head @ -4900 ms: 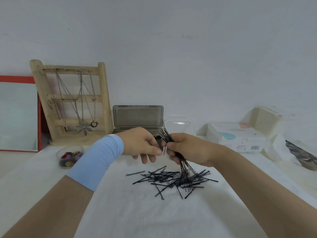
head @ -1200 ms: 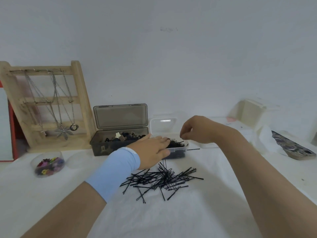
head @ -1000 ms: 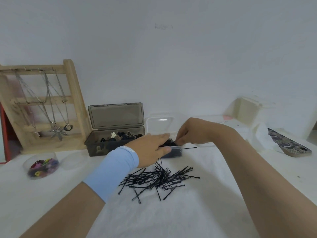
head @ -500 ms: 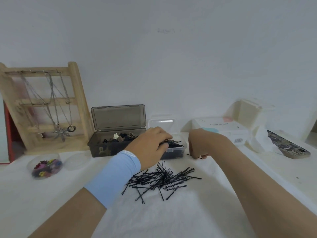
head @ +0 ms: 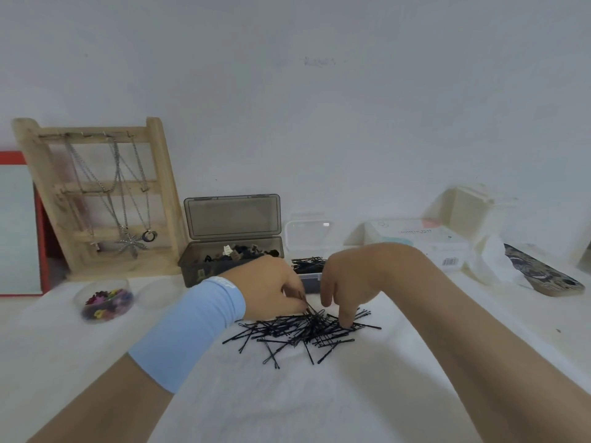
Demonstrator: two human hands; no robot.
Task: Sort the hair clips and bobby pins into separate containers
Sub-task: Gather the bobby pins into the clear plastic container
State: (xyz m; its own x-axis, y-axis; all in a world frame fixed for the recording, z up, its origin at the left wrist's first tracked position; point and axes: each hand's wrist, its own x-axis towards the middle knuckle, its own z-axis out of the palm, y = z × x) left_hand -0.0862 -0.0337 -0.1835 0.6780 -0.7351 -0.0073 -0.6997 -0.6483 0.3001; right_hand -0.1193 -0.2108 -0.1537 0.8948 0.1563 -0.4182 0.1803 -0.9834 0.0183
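Observation:
A loose pile of black bobby pins [head: 303, 330] lies on the white cloth in the middle. My left hand [head: 271, 287], with a light blue wristband, pinches bobby pins at the pile's top left. My right hand [head: 348, 282] reaches down with fingertips touching the pile's right side. Behind them stands a small clear box [head: 311, 278] holding bobby pins. Left of it, an open smoky-grey box [head: 192, 270] holds dark hair clips.
A round clear tub of colourful small clips [head: 105, 303] sits at the left. A wooden jewellery stand [head: 99, 199] with necklaces leans against the wall. At the right are a white packet [head: 425, 241], tissue [head: 492, 260] and a patterned phone [head: 540, 271].
Both hands came back from the small clear box, where a bundle of pins was laid, down onto the loose pile. The left hand now pinches pins there.

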